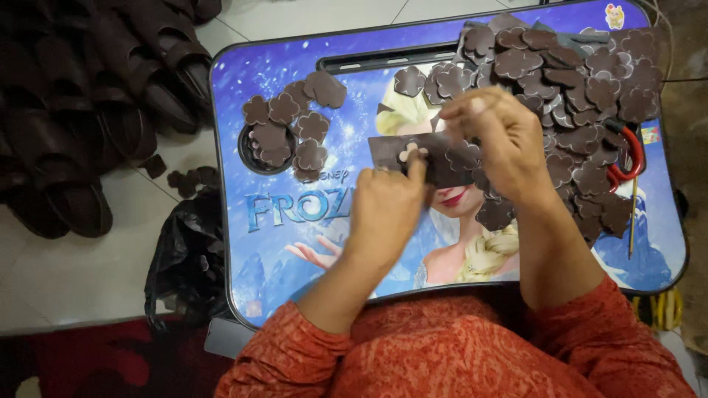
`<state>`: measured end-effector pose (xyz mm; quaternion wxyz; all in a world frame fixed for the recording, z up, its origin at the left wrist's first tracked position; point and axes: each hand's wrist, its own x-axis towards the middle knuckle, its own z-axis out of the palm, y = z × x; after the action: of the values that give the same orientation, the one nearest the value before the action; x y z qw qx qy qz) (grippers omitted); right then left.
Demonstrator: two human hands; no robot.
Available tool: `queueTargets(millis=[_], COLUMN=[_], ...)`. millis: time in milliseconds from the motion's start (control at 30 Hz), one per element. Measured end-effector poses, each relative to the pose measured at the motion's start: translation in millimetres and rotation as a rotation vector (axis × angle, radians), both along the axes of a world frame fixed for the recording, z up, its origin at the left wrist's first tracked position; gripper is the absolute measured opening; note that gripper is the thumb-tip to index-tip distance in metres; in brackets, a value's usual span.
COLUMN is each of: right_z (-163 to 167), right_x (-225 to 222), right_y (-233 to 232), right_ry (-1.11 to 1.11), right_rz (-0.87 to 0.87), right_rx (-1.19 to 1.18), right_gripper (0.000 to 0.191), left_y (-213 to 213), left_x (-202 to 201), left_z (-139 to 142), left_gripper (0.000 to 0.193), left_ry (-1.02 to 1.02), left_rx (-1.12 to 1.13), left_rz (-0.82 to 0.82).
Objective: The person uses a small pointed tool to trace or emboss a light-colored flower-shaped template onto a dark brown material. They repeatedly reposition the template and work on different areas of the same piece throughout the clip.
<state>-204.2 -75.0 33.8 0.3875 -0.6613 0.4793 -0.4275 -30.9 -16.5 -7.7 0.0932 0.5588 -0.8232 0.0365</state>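
Note:
My left hand [387, 206] grips the left end of a dark brown strip [428, 158] with a flower-shaped hole cut in it, thumb pressed beside the hole. My right hand [501, 140] pinches the same strip from above at its right part, next to a brown flower-shaped piece [463, 156] on the strip. Both hands hover over a blue cartoon-printed lap table [295, 243].
A large heap of brown flower cutouts [582, 81] covers the table's right side, with red-handled scissors [628, 158] at its edge. A smaller group of flower cutouts [291, 125] lies at the left around a round cup recess. Dark brown sandals [81, 110] are piled on the tiled floor at left, with a black bag [188, 258] beside the table.

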Motion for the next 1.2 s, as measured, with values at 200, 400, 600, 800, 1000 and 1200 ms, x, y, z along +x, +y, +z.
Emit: queueTargets(millis=[200,400,600,800,1000,1200], right_z=[-8.2,-12.0,-15.6,-17.6,-14.7,-13.2], right_x=[12.3,20.2,25.9,27.0,29.0,29.8], right_y=[5.5,9.4,9.7,12.1,8.5,9.9], right_ry=[0.006,0.239,0.424,0.412,0.441,0.452], right_rz=[-0.008,0.150,0.136,0.194,0.264,0.252], right_rx=[0.001,0.016,-0.279,-0.267,-0.435,-0.405], right_gripper=[0.032,0.016,0.011,0.009,0.005,0.007], left_y=[17.4,16.3,20.9,20.0,19.6,20.3], left_x=[-22.6,-21.1,-19.3,-18.9,-19.0,-17.8], left_z=[-0.8,2.9,11.4,10.1,7.7,8.1], left_gripper=[0.062,0.057,0.044,0.014,0.013,0.012], left_ry=[-0.320,-0.295,-0.336,-0.308,-0.278,-0.315], left_rx=[0.011,0.054,0.053,0.112,0.091,0.117], left_rz=[0.059,0.054,0.007,-0.043,-0.024,-0.039])
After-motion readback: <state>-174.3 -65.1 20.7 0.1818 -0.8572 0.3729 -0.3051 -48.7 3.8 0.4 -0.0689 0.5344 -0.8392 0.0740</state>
